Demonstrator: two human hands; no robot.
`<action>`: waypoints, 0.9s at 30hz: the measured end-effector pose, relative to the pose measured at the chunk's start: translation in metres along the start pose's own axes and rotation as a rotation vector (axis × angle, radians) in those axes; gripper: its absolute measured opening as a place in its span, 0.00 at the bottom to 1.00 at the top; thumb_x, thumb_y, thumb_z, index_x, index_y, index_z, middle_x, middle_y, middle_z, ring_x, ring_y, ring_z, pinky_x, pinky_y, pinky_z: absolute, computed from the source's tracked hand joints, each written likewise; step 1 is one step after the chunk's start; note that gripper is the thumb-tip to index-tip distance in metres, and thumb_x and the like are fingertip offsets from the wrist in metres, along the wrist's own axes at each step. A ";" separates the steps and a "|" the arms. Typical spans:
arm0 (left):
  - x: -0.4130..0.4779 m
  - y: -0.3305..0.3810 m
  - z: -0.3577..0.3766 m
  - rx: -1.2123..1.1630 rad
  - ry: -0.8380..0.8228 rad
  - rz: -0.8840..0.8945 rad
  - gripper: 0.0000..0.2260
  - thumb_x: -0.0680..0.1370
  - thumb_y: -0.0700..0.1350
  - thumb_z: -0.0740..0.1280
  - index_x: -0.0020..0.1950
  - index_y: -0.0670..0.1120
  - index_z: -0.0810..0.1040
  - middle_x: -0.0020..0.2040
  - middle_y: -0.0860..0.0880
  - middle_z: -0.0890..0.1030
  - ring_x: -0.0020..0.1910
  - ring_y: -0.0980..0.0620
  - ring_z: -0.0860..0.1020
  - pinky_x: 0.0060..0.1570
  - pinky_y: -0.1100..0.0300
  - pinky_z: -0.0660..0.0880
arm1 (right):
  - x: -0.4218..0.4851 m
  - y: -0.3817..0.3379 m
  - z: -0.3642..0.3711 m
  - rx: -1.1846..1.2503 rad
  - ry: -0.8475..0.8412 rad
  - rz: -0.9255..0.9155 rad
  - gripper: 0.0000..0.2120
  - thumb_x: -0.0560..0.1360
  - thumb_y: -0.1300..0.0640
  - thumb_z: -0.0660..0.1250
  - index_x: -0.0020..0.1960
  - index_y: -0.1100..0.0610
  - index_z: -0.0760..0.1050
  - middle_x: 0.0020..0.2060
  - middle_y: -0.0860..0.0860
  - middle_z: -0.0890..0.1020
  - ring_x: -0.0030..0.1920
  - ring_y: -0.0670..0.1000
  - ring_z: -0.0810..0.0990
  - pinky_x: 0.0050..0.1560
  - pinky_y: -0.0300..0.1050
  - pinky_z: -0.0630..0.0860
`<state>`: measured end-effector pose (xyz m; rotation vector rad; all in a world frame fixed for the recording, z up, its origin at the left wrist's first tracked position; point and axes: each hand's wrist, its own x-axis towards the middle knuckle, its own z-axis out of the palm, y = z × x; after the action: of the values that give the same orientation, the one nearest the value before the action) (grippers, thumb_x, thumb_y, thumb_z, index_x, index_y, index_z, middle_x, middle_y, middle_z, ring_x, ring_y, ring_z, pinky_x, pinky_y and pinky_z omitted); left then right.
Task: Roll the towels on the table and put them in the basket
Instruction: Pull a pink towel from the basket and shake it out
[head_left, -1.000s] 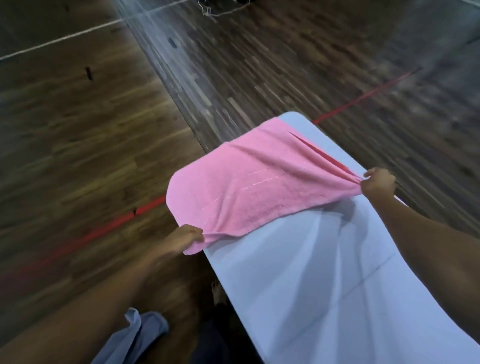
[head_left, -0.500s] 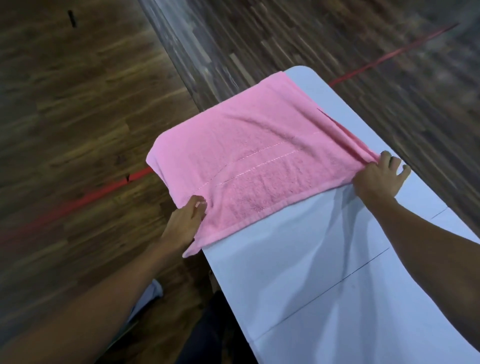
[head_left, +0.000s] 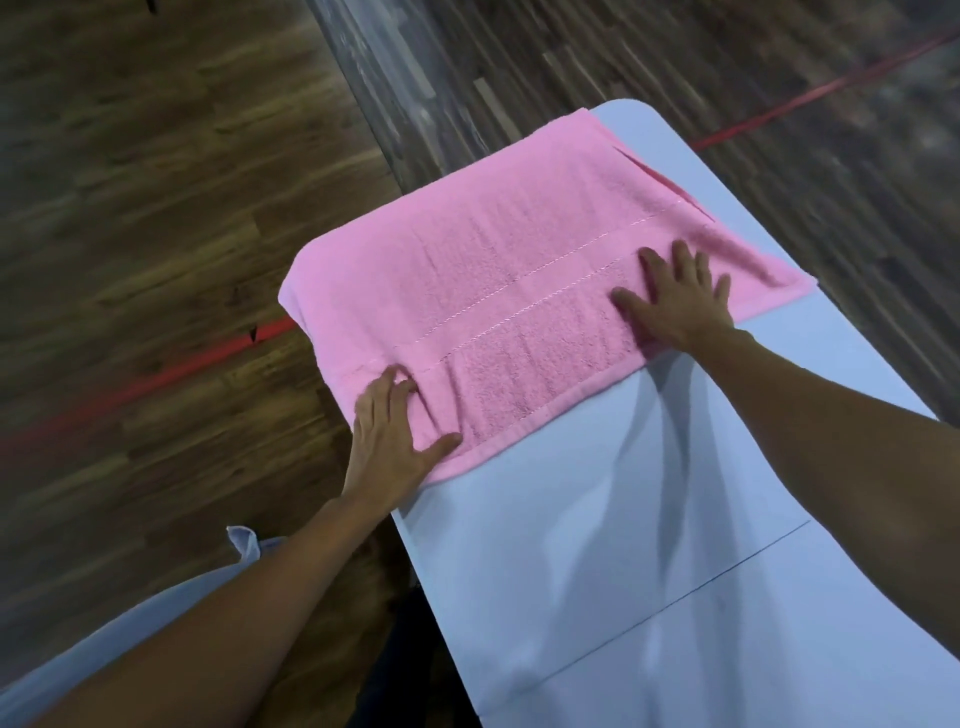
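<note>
We are smoothing towel (head_left: 519, 291) flat across far end of table (head_left: 623, 571), its left side drooping over left edge. Left hand (head_left: 389, 441) and right hand (head_left: 675, 306) pressing near hem, fingers (head_left: 684, 262) released, gripping nothing. Rolling not yet begun. Next, we judge: curling near hem over evenly. Basket out of view.

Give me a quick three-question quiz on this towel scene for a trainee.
1. True or false: the pink towel is rolled up.
2. The left hand and right hand are: A) pinching the towel's corners, B) pressing flat on the towel, C) lifted clear of the table.
3. Short answer: is a basket in view?

Key: 1 false, it lies spread flat. 2 B. 3 no.
</note>
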<state>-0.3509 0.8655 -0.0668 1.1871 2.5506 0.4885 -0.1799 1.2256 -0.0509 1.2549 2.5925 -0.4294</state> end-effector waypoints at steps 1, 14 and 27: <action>-0.001 0.000 0.004 0.002 -0.009 -0.021 0.43 0.70 0.71 0.61 0.74 0.44 0.60 0.77 0.44 0.56 0.76 0.44 0.54 0.75 0.44 0.53 | 0.001 0.001 0.003 0.002 -0.023 0.023 0.40 0.72 0.24 0.44 0.78 0.43 0.44 0.78 0.54 0.41 0.77 0.60 0.39 0.70 0.69 0.39; -0.034 0.016 0.030 0.223 -0.017 -0.166 0.48 0.70 0.78 0.45 0.79 0.48 0.39 0.79 0.45 0.37 0.77 0.45 0.36 0.75 0.43 0.40 | -0.034 0.029 0.028 -0.006 0.075 0.055 0.37 0.72 0.24 0.36 0.77 0.39 0.38 0.78 0.49 0.37 0.77 0.57 0.36 0.73 0.64 0.35; -0.200 0.091 0.077 0.262 -0.102 -0.148 0.50 0.68 0.80 0.42 0.78 0.50 0.36 0.78 0.47 0.33 0.76 0.45 0.32 0.74 0.41 0.39 | -0.220 0.136 0.074 0.024 0.138 0.108 0.36 0.74 0.25 0.37 0.77 0.39 0.41 0.78 0.49 0.41 0.78 0.55 0.39 0.74 0.62 0.38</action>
<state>-0.1350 0.7797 -0.0758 1.0612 2.6460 0.0590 0.0669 1.1204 -0.0692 1.4738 2.6222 -0.3671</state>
